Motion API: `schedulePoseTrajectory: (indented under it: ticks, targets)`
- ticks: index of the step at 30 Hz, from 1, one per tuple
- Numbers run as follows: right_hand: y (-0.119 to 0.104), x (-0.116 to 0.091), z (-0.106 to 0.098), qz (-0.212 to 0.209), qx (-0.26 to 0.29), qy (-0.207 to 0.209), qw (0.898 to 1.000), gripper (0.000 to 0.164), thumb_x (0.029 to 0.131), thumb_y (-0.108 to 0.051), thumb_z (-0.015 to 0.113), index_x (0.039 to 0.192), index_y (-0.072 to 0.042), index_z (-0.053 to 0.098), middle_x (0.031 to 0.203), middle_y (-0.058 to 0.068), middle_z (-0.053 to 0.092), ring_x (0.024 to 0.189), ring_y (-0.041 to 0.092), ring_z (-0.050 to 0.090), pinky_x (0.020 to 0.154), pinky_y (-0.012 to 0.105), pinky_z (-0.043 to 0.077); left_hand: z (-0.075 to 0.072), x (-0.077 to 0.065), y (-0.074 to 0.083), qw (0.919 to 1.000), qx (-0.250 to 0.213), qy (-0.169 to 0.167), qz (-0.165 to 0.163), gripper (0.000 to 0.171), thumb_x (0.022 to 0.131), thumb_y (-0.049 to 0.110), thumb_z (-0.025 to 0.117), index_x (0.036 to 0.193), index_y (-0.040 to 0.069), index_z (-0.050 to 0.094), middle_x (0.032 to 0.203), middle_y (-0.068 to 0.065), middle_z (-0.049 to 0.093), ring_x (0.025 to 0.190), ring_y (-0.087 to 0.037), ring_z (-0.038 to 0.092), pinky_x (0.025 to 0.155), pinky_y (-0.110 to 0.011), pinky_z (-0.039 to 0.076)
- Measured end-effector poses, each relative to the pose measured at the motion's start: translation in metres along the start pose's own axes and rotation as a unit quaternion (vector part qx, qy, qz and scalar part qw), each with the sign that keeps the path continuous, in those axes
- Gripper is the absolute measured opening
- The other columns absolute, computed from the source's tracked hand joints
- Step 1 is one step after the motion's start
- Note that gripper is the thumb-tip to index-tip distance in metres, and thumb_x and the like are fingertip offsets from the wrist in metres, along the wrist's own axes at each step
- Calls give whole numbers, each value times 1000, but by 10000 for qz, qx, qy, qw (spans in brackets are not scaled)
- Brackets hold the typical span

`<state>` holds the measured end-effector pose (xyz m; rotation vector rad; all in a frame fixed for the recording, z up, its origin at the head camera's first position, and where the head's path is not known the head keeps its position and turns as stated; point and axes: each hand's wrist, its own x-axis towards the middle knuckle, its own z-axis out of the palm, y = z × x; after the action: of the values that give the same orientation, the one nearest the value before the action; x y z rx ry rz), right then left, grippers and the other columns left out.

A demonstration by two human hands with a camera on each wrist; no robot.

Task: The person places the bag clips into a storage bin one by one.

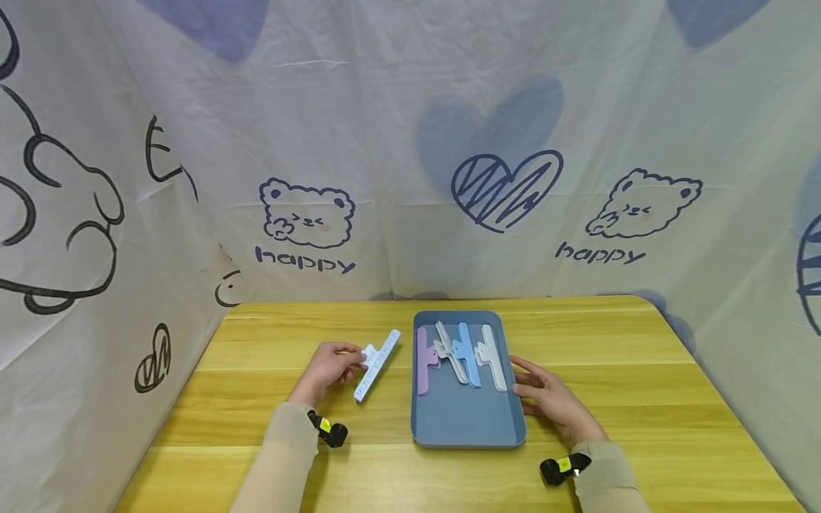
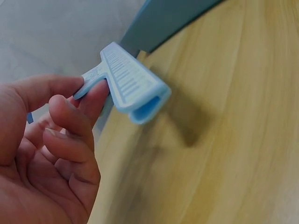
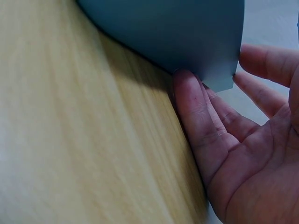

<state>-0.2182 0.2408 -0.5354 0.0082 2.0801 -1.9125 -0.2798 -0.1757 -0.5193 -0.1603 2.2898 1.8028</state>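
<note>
My left hand (image 1: 333,369) pinches the handle of a pale blue bag clip (image 1: 377,365) between thumb and index finger. In the left wrist view the clip (image 2: 133,84) is above the wooden table, its long ridged bar pointing away from the fingers. A blue-grey tray (image 1: 468,420) lies to its right. Inside the tray are a purple clip (image 1: 422,363), a slanted white clip (image 1: 452,353), a blue clip (image 1: 470,356) and another white clip (image 1: 492,358). My right hand (image 1: 553,400) touches the tray's right wall with extended fingers, seen close in the right wrist view.
The wooden table (image 1: 641,399) stands against a pale cloth (image 1: 410,214) printed with hearts and bears. The clips fill the tray's far part, and its near floor is bare. Each wrist wears a small black camera (image 1: 333,433).
</note>
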Motion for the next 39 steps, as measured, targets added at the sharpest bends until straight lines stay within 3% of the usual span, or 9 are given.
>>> schedulePoseTrajectory:
  ticks: [18, 26, 39]
  targets:
    - [1, 1, 0, 19, 36, 47, 10000, 59, 99, -6, 57, 153, -9, 34, 143, 32, 39, 111, 33, 59, 83, 44, 54, 11, -12, 19, 9993, -316, -9, 180, 22, 90, 9, 68, 108, -4, 68, 89, -16, 73, 52, -10, 53, 47, -21, 38]
    - [0, 0, 1, 73, -35, 143, 9999, 58, 98, -7, 58, 152, -10, 36, 142, 31, 41, 110, 32, 59, 82, 44, 54, 20, -13, 29, 9973, -590, -86, 426, 21, 90, 7, 68, 106, -5, 69, 86, -15, 72, 50, -9, 51, 47, -19, 36]
    - [1, 1, 1, 108, -4, 181, 9998, 59, 98, -7, 58, 152, -11, 36, 142, 30, 42, 109, 29, 59, 81, 43, 54, 39, -17, 44, 9931, -1059, -118, 479, 21, 89, 7, 69, 107, -5, 69, 92, -22, 71, 50, -11, 54, 46, -20, 37]
